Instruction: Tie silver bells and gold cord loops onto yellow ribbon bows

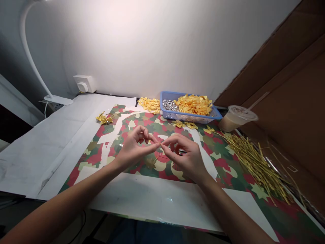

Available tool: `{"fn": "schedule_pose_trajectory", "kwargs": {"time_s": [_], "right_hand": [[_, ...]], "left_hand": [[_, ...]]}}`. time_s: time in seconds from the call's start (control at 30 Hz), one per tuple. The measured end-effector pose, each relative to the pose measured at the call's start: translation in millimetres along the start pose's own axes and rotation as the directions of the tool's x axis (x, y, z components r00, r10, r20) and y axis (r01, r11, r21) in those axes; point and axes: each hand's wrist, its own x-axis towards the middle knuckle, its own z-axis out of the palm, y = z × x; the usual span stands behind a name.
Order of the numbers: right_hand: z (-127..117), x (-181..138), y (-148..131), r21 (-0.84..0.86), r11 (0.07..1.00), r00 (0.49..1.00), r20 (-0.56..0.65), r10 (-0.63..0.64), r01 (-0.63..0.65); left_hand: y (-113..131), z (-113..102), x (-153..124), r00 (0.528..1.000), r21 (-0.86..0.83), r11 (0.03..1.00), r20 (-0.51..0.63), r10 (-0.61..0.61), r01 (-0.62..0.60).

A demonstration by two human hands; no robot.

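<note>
My left hand [135, 145] and my right hand [186, 152] meet above the middle of the table, thumb and forefinger of each pinched together. Their fingertips touch, and whatever they hold is too small to make out. Just below the fingertips there is a thin reddish strand and a dull yellowish shape [151, 162], hard to tell from the patterned paper [122, 135]. Something dark and shiny [181, 151] shows in the gap between the fingers of my right hand. Beyond the hands lie yellow ribbon bows [178, 124].
A blue basket [190, 118] holds yellow bows and silvery pieces, with a bow pile [149, 105] beside it. A lidded drink cup [238, 117] and a bundle of green-gold stems [254, 162] are at right. A gold bow cluster [104, 118] and white lamp [58, 99] are at left.
</note>
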Motion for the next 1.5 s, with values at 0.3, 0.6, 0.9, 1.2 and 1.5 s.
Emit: {"fn": "schedule_pose_trajectory", "kwargs": {"time_s": [0.3,0.6,0.9,1.2,1.5], "right_hand": [[-0.9,0.8,-1.3,-0.016,0.999,0.999,-0.012,-0.031,0.031],[-2.6,0.2,-1.9,-0.095,0.984,0.988,-0.028,-0.152,0.149],[-2.2,0.9,-2.6,-0.222,0.938,0.96,-0.024,-0.279,0.267],[-1.2,0.2,-0.1,-0.293,0.902,0.942,-0.01,-0.335,0.318],[-2.9,0.1,-1.0,-0.279,0.911,0.948,-0.004,-0.319,0.305]], "left_hand": [[9.0,0.9,0.7,0.976,-0.226,0.949,0.036,-0.216,0.218],[7.6,0.7,4.0,0.944,-0.342,0.881,0.085,-0.318,0.328],[11.7,1.5,1.4,0.961,-0.272,0.922,0.052,-0.271,0.275],[10.1,1.4,0.5,0.966,-0.227,0.94,0.032,-0.255,0.256],[10.5,1.9,1.5,0.958,-0.278,0.918,0.034,-0.285,0.283]]}}
